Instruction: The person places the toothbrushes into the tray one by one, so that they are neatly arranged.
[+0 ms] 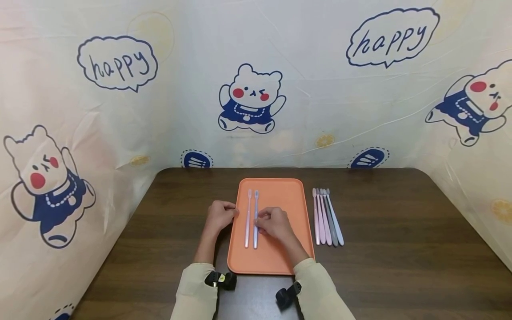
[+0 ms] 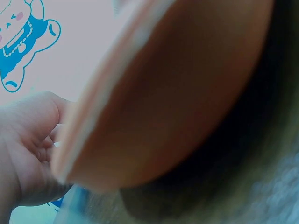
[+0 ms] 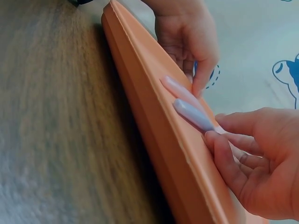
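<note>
An orange tray [image 1: 286, 195] lies on the table with a pink toothbrush [image 1: 248, 218] and a blue toothbrush [image 1: 256, 202] side by side, heads toward the back. My right hand [image 1: 276, 224] pinches the blue toothbrush's handle between thumb and fingers, low over the tray; the right wrist view also shows this pinch on the blue handle [image 3: 191, 114]. At the tray's left side, my left hand [image 1: 220, 216] grips the rim, thumb at the edge. The left wrist view shows this hand [image 2: 32, 144] partly hidden behind the blurred tray [image 2: 154, 107].
Right of the tray, several toothbrushes [image 1: 326, 218] in pink, grey and blue lie in a loose fan on the dark wooden table [image 1: 384, 249]. A printed curtain [image 1: 312, 98] hangs behind the table and along its sides. Each sleeved wrist wears a small black camera [image 1: 286, 297].
</note>
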{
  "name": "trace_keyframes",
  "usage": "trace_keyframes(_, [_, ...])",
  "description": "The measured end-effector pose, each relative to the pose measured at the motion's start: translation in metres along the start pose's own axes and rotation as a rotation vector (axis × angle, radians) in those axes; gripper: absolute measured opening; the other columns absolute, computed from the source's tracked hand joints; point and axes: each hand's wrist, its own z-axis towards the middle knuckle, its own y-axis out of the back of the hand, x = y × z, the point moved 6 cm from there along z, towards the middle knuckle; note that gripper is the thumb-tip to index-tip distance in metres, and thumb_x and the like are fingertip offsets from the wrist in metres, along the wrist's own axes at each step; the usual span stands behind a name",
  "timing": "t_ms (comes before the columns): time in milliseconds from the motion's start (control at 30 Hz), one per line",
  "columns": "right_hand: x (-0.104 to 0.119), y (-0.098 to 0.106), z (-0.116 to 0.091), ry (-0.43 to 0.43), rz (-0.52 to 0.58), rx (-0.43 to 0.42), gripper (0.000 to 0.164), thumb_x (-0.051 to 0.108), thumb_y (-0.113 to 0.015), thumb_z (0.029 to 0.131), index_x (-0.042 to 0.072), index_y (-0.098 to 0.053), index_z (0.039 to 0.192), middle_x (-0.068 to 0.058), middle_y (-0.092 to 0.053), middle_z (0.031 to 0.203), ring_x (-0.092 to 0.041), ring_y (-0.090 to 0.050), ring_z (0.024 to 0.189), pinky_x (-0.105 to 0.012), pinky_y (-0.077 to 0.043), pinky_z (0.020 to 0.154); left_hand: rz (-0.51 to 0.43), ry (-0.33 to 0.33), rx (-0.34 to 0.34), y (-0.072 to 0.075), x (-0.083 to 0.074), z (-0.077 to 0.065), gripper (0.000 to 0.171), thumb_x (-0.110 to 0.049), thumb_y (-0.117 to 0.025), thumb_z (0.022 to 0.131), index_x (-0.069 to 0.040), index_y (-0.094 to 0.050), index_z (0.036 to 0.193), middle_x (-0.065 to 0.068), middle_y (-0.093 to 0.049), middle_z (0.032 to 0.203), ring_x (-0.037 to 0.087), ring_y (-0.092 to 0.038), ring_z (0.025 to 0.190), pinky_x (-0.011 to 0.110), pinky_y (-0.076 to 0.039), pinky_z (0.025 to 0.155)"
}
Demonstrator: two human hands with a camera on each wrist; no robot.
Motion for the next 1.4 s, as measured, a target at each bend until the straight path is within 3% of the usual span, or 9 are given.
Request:
trace_keyframes(300, [0.004,0.014,-0.004,0.118,-0.064,-0.044,0.018,0.005,-0.065,0.092,-0.002,-0.073,0.107,-0.011,-0.074,0.072,-0.011,-0.064,0.058,-0.023,-0.049,0.059,0.008,0.003,0.0,-0.001,-0.001,-0.001,0.024,-0.01,-0.069,0.088,0.001,-0.077,0.108,0.018,-0.077,0.099,0.015,-0.07,0.073,0.03,-0.06,0.068])
trace_keyframes(533, [0.001,0.029,-0.007,0.13,-0.065,-0.092,0.022,0.003,-0.061,0.089,0.0,-0.075,0.107,-0.01,-0.075,0.076,-0.01,-0.064,0.058,-0.023,-0.05,0.06,0.013,-0.001,-0.009,0.001,-0.001,-0.001,0.024,-0.01,-0.069,0.088,0.002,-0.077,0.107,0.019,-0.077,0.098,0.015,-0.07,0.072,0.03,-0.06,0.066])
trace_keyframes(1133, [-0.009,0.059,-0.016,0.176,-0.065,-0.184,0.017,0.001,-0.066,0.09,0.0,-0.076,0.104,-0.012,-0.073,0.086,-0.011,-0.06,0.07,-0.022,-0.049,0.06,0.004,0.005,-0.004,-0.003,0.001,0.0,0.023,-0.011,-0.069,0.089,0.001,-0.077,0.107,0.018,-0.077,0.098,0.014,-0.071,0.071,0.03,-0.06,0.066])
trace_keyframes(1400, [-0.011,0.063,-0.016,0.174,-0.071,-0.177,0.016,0.003,-0.067,0.091,0.0,-0.076,0.103,-0.011,-0.073,0.085,-0.013,-0.06,0.072,-0.022,-0.048,0.063,0.007,0.007,-0.002,-0.002,0.002,0.002,0.024,-0.011,-0.069,0.088,0.001,-0.077,0.108,0.017,-0.077,0.099,0.014,-0.07,0.073,0.03,-0.06,0.066])
